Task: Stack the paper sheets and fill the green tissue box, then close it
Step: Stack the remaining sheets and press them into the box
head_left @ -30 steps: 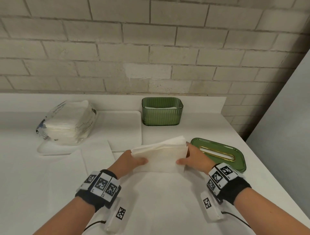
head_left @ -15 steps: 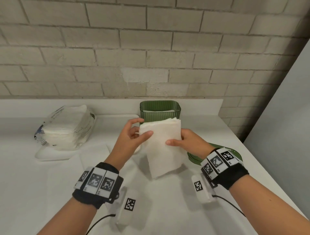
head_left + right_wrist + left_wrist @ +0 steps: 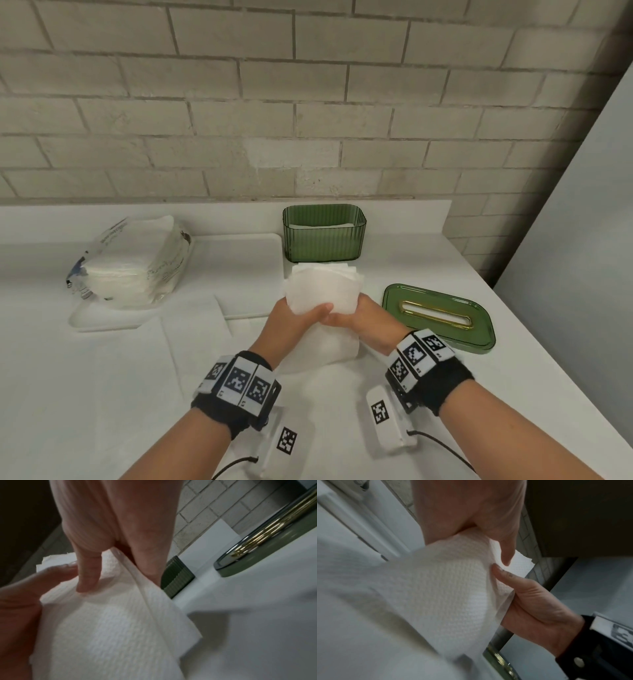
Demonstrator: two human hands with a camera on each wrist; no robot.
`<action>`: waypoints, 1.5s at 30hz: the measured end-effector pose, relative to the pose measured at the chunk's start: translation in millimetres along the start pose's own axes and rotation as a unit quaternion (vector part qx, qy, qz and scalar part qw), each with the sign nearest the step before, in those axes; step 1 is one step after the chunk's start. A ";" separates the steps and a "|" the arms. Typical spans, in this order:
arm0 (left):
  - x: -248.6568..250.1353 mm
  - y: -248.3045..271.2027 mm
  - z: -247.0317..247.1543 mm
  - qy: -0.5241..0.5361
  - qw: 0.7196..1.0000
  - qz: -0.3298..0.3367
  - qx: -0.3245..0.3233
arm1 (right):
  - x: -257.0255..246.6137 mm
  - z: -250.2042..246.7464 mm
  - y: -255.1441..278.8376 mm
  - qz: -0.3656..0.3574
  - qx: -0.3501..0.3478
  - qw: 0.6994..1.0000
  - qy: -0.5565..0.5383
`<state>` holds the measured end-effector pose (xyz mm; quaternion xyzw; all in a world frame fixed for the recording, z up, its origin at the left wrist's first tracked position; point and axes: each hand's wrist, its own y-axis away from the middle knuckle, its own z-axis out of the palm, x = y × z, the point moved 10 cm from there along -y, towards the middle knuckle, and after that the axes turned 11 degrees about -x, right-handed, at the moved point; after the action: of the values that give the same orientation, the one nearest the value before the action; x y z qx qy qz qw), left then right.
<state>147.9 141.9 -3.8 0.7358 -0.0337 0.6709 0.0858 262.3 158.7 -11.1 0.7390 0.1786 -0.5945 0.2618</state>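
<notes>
Both hands grip the paper stack [image 3: 322, 291] upright, just in front of the green box [image 3: 324, 232].

L hand [image 3: 291, 317] & R hand [image 3: 356, 317] now squeeze it from both sides, thumbs meeting at mid-height; half a sec ago it hung higher, w/ hands apart. Bottom edge prob. rests on the counter [image 3: 102, 394]. Lid [image 3: 438, 315] lies just right; bare counter nearer the body.
</notes>
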 end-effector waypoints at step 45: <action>-18.5 -9.6 -9.1 -0.194 0.977 -0.003 -0.087 | 21.4 -65.7 36.6 0.025 0.074 0.997 0.019</action>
<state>138.7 151.6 -22.2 0.8419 -0.1061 0.5094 0.1432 339.9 167.8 -15.3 0.7716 0.1204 -0.5854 0.2178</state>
